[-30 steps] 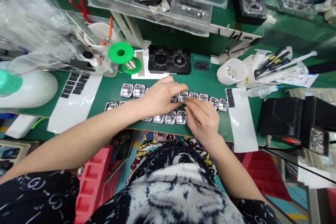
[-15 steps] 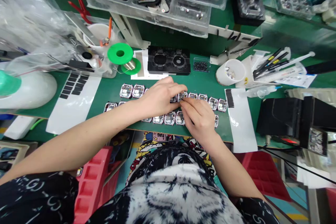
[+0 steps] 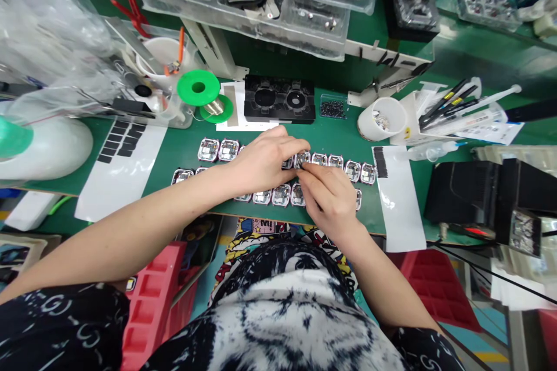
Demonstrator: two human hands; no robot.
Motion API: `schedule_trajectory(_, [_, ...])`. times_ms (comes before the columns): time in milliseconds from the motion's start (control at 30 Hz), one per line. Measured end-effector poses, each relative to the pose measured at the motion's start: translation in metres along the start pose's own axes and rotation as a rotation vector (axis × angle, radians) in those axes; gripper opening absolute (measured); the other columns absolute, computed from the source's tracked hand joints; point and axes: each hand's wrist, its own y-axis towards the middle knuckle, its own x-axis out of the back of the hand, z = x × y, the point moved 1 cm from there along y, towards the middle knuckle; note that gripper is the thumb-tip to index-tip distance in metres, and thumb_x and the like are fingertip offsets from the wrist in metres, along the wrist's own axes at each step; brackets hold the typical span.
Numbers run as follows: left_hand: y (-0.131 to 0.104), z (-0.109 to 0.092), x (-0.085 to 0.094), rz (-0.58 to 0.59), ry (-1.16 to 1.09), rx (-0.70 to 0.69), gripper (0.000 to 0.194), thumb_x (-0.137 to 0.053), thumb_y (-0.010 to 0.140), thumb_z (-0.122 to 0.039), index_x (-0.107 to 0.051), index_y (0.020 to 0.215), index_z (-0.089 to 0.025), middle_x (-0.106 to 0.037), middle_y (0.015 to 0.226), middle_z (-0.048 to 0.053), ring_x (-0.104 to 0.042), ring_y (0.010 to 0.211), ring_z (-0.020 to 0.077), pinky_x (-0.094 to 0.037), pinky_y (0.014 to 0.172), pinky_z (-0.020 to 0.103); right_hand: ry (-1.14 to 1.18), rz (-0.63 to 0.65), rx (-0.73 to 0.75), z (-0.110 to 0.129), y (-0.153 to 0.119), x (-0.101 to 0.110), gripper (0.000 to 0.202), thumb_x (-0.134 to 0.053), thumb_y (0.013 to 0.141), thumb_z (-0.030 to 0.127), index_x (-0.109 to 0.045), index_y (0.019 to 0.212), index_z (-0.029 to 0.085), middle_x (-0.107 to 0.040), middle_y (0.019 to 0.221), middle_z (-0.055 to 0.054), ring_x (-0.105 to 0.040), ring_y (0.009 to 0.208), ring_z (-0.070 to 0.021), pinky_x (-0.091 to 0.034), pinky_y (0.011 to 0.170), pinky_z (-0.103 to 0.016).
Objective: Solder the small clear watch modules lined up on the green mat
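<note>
Two rows of small square watch cases with bare electronics inside lie on the green bench. My left hand [image 3: 272,156] rests over the upper row, its fingers curled round one watch case [image 3: 301,159]. From the front, my right hand [image 3: 328,194] reaches the same case, thumb and fingertips pinched together at its lower edge. Whatever is in that pinch is too small to make out. More of the upper row, such as another watch case [image 3: 335,161], runs to the right. Just below my hands sits a lower-row case [image 3: 281,194]. My left forearm hides part of both rows.
Behind the rows stand a green solder spool [image 3: 198,87], a black fixture [image 3: 279,98] and a small box of screws [image 3: 333,106]. White sheets [image 3: 400,203] with black strips lie at both sides. A white cup [image 3: 382,119] is at right; clear trays [image 3: 243,17] hang above.
Both hands stay at the same watch case, with hardly any movement of the fingers. The whole view has shifted very slightly.
</note>
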Motion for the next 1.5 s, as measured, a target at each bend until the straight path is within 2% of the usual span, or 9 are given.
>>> schedule_trajectory(167, [0.000, 0.000, 0.000, 0.013, 0.004, -0.006, 0.036, -0.069, 0.092, -0.025, -0.063, 0.128, -0.022, -0.071, 0.102, 0.004, -0.053, 0.099, 0.0240, -0.045, 0.088, 0.035, -0.056, 0.038, -0.009, 0.000, 0.003, -0.006, 0.032, -0.063, 0.094, 0.010, -0.067, 0.125, 0.017, -0.073, 0.124, -0.010, -0.068, 0.107, -0.0237, -0.057, 0.092, -0.042])
schedule_trajectory(333, [0.000, 0.000, 0.000, 0.003, -0.001, -0.002, 0.035, -0.068, 0.095, -0.030, -0.063, 0.128, -0.022, -0.071, 0.103, 0.004, -0.054, 0.100, 0.0241, -0.045, 0.088, 0.036, -0.063, 0.010, -0.024, -0.003, 0.001, -0.002, 0.033, -0.063, 0.094, 0.010, -0.067, 0.125, 0.018, -0.073, 0.125, -0.010, -0.068, 0.107, -0.0234, -0.057, 0.091, -0.042])
schedule_trajectory(567, [0.000, -0.001, 0.001, 0.008, 0.006, -0.008, 0.035, -0.069, 0.094, -0.028, -0.063, 0.128, -0.022, -0.071, 0.101, 0.004, -0.053, 0.099, 0.0241, -0.045, 0.087, 0.036, -0.028, -0.040, -0.065, -0.004, -0.002, 0.002, 0.033, -0.064, 0.093, 0.010, -0.067, 0.125, 0.020, -0.074, 0.124, -0.009, -0.069, 0.108, -0.0224, -0.057, 0.092, -0.041])
schedule_trajectory(800, [0.001, 0.000, 0.001, 0.012, 0.010, -0.005, 0.034, -0.069, 0.094, -0.030, -0.064, 0.127, -0.022, -0.071, 0.100, 0.004, -0.054, 0.099, 0.0239, -0.045, 0.087, 0.035, -0.013, 0.020, -0.033, -0.001, 0.002, -0.001, 0.032, -0.063, 0.094, 0.011, -0.068, 0.125, 0.019, -0.073, 0.124, -0.009, -0.068, 0.108, -0.0227, -0.057, 0.092, -0.041])
schedule_trajectory(1233, [0.001, 0.000, 0.001, 0.017, 0.003, -0.008, 0.035, -0.068, 0.094, -0.028, -0.062, 0.128, -0.024, -0.071, 0.104, 0.004, -0.054, 0.100, 0.0247, -0.045, 0.089, 0.037, -0.003, -0.042, -0.094, -0.008, -0.003, -0.001, 0.034, -0.063, 0.094, 0.010, -0.067, 0.125, 0.023, -0.074, 0.124, -0.007, -0.069, 0.107, -0.0221, -0.057, 0.093, -0.041])
schedule_trajectory(1500, [0.001, -0.003, 0.001, 0.036, -0.015, -0.017, 0.038, -0.067, 0.094, -0.026, -0.060, 0.131, -0.024, -0.070, 0.119, 0.005, -0.056, 0.107, 0.0248, -0.045, 0.095, 0.038, 0.072, -0.067, -0.119, -0.001, -0.004, 0.012, 0.036, -0.068, 0.091, 0.009, -0.068, 0.125, 0.023, -0.074, 0.123, -0.007, -0.070, 0.108, -0.0220, -0.058, 0.092, -0.041])
